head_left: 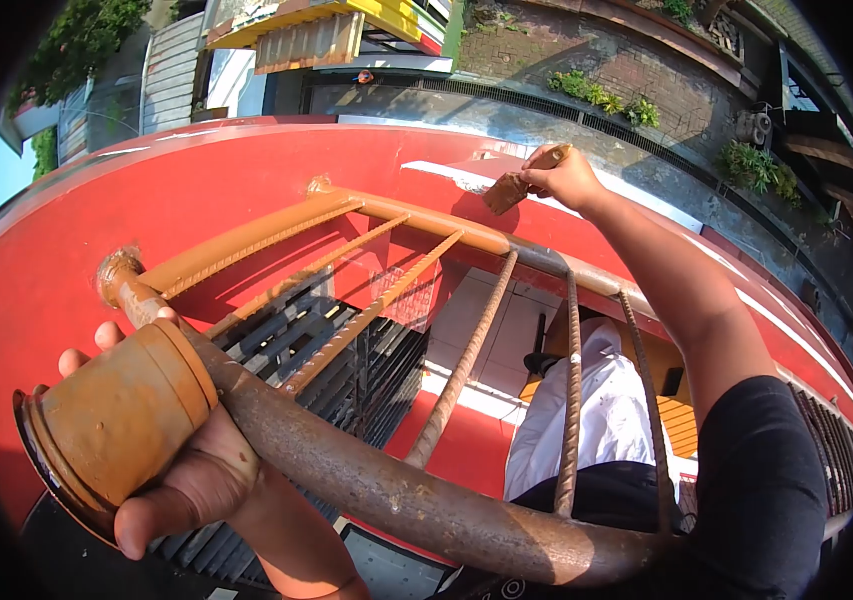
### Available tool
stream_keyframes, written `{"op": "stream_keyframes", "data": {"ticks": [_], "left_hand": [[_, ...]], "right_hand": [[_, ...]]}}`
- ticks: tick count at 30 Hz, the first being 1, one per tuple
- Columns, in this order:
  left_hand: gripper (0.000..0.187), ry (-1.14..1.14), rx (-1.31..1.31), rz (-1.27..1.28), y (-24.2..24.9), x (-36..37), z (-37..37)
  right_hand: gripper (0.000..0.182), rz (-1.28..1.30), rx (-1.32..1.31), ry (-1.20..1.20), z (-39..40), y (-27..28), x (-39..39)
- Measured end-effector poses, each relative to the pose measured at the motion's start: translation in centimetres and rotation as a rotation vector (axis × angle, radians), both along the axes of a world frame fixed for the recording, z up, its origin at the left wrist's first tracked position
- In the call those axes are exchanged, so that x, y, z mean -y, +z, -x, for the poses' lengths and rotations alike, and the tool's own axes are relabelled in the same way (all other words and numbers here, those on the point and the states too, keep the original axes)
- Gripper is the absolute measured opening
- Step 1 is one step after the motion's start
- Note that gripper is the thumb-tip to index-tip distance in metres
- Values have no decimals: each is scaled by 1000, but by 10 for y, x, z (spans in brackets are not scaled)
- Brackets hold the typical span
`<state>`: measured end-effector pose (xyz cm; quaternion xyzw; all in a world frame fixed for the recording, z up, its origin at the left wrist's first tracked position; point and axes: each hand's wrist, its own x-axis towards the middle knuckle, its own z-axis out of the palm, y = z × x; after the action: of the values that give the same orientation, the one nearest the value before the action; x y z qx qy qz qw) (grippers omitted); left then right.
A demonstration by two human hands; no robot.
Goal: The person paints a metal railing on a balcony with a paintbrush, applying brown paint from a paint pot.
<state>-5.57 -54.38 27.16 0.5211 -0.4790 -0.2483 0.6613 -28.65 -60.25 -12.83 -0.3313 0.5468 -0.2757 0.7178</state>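
Observation:
My left hand (pixel 208 472) is wrapped round a paint can (pixel 124 415) smeared with orange-brown paint, its dark rim tilted toward the lower left. The can is beside a rusty pipe of a metal railing (pixel 346 445); what is inside it does not show. Farther out, my right hand (pixel 571 183) grips a paintbrush (pixel 506 193) by its handle. The paint-coated bristles point down and left, a little beyond the railing's far pipe (pixel 436 222). Orange-brown paint covers the left part of that pipe and several ribbed bars, while bare rusty metal shows to the right.
A curved red wall (pixel 276 160) with white patches runs beyond the railing. Dark metal slats (pixel 386 375) and a tiled floor (pixel 481 315) lie below. White trousers (pixel 586 410) show through the bars. Far down are a paved yard (pixel 536 60) and plants (pixel 606 97).

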Motion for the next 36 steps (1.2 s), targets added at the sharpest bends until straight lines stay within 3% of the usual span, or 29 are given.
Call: {"op": "stream_keyframes", "data": {"ticks": [4, 8, 10, 12, 14, 16, 19, 22, 24, 26, 27, 28, 30, 33, 35, 36], "left_hand": [[107, -28, 21, -31, 0, -1, -4], [106, -74, 51, -37, -5, -2, -7], [105, -63, 187, -31, -5, -1, -11], [95, -56, 198, 34, -6, 2, -9], [86, -37, 229, 77, -8, 3, -19], [77, -69, 10, 88, -7, 9, -11], [60, -213, -5, 141, 8, 7, 2], [47, -257, -4, 221, 10, 11, 1], [51, -243, 52, 220, 3, 20, -7], [58, -253, -53, 298, 5, 15, -1], [61, -454, -233, 260, 5, 9, -3], [61, -412, -295, 350, 3, 8, 2], [65, -456, -400, 368, 16, -15, 1], [73, -295, -230, 349, 34, -88, -3], [81, -319, -329, 200, 50, -150, -4], [86, -364, -444, 99, 63, -192, -2]], "right_hand": [[11, 94, -134, 251, -23, 1, -6], [17, -43, -255, 483, 30, 31, 12], [22, 50, -535, 703, 65, 51, 28], [25, 397, -776, 736, 100, 60, 45], [26, 555, -937, 784, 114, 120, 72], [24, 672, -997, 747, 116, 188, 90], [18, 840, -833, 648, 108, 299, 78], [19, 888, -841, 551, 106, 394, 25], [23, 895, -829, 483, 109, 442, -19], [29, 1038, -792, 359, 115, 476, -65], [38, 967, -737, 313, 123, 487, -81], [43, 947, -777, 230, 131, 500, -97], [52, 1166, -758, 140, 153, 516, -117], [58, 1408, -615, 77, 137, 563, -160], [55, 1640, -644, 110, 111, 601, -190], [50, 1633, -613, 99, 94, 610, -206]]}}
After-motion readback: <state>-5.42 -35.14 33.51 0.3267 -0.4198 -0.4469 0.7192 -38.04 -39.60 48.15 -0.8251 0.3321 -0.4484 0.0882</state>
